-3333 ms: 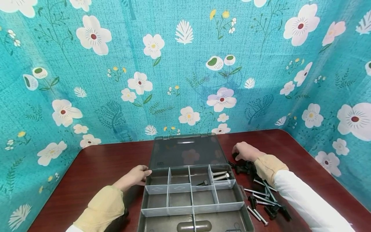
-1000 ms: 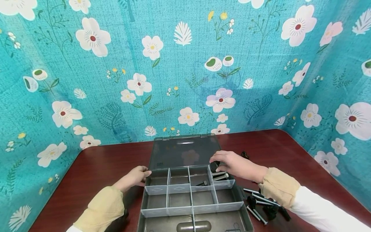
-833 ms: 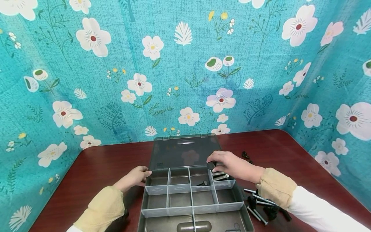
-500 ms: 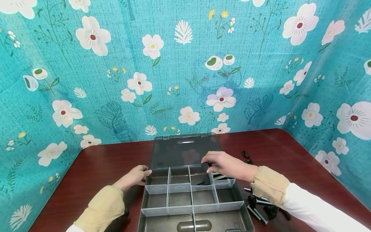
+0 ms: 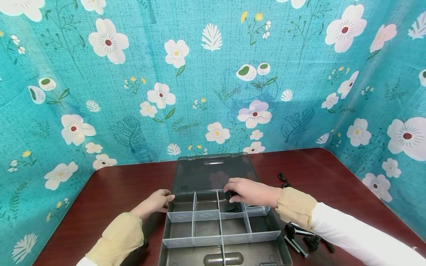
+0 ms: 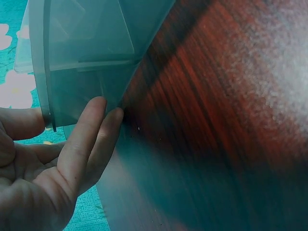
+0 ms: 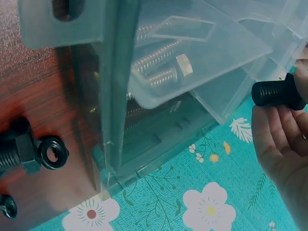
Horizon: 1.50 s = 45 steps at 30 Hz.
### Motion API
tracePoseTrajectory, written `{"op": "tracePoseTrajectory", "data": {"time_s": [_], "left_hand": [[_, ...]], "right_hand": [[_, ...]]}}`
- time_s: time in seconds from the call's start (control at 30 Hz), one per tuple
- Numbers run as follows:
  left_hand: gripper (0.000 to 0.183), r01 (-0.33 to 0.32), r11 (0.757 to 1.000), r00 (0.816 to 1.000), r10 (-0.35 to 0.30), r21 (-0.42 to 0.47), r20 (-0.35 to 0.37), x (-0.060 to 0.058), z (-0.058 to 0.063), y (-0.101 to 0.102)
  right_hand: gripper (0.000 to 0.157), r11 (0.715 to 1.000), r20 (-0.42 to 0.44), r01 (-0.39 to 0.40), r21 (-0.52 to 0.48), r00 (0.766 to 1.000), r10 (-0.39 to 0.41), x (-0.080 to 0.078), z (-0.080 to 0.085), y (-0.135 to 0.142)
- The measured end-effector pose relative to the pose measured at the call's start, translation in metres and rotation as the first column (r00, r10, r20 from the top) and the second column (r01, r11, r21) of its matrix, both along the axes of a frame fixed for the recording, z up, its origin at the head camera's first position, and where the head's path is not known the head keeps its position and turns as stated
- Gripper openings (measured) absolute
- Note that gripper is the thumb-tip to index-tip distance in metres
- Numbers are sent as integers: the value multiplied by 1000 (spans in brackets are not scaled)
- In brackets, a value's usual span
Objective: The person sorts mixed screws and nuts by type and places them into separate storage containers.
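Observation:
A grey translucent organizer box point(image 5: 186, 242) with white dividers lies open on the table. At its back left corner my left hand point(image 5: 155, 202) holds the edge, thumb at the rim and fingers along the outer wall point(image 6: 91, 82). My right hand point(image 5: 247, 191) is over the back row and pinches a thick black threaded bolt point(image 7: 272, 93) above the third compartment. Beneath it, another dark bolt point(image 5: 234, 209) lies in that compartment, partly hidden. Silver hex bolts point(image 7: 163, 72) lie in the back right compartment, mostly covered by my right hand in the head view.
The box's lid point(image 5: 199, 175) lies folded back behind it. To the right, silver screws point(image 5: 295, 246) and black bolts point(image 5: 311, 242) lie in a loose pile. Several black parts, among them a bolt with a ring point(image 7: 53, 152), lie beside the box's back right side.
My right hand has gone from the pile at the right to the box with a black bolt, then slid left from the fourth to the third compartment. My left hand stays put.

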<state>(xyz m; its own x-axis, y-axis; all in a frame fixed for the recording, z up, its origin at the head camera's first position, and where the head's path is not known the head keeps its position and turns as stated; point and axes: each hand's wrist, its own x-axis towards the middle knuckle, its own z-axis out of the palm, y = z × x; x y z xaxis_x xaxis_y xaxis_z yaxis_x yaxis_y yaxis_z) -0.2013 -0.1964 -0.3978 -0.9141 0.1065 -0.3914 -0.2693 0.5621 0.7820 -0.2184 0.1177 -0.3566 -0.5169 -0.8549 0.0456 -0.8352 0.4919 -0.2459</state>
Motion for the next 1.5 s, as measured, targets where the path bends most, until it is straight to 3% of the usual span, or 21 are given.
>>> {"op": "tracePoseTrajectory", "data": {"time_s": [0.33, 0.63, 1.1, 1.37, 1.5], "left_hand": [[44, 10, 1000, 1000, -10, 5, -8, -1, -3, -2], [43, 2, 1000, 1000, -2, -12, -4, 0, -3, -3], [43, 0, 1000, 1000, 0, 10, -15, 1, -5, -5], [46, 13, 1000, 1000, -13, 15, -7, 0, -3, -2], [46, 12, 1000, 1000, -12, 13, -8, -2, -5, -2]], "right_hand": [[26, 984, -39, -10, 179, 999, 17, -4, -9, -15], [32, 991, 0, 16, 136, 1000, -16, -3, 6, -11], [28, 984, -145, 12, 177, 989, 14, 8, 27, 21], [22, 985, -91, 63, 160, 995, -48, -3, 39, 46], [24, 982, 0, 130, 137, 991, -131, -12, 41, 57]]}}
